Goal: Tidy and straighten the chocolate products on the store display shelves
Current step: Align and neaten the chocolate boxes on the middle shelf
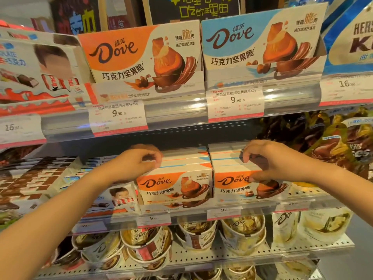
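On the middle shelf two rows of orange Dove chocolate boxes stand side by side, fronts facing me. My left hand lies over the tops of the left row, its fingers curled round the box edges. My right hand grips the right row, with the thumb pressed on the front box's face and the fingers hooked over the tops behind it. Both rows stand upright against the clear shelf lip.
The shelf above holds an orange Dove display box and a blue one, with price tags below them. Kinder boxes sit left of my hands, brown chocolate bags on the right and Dove cups on the shelf below.
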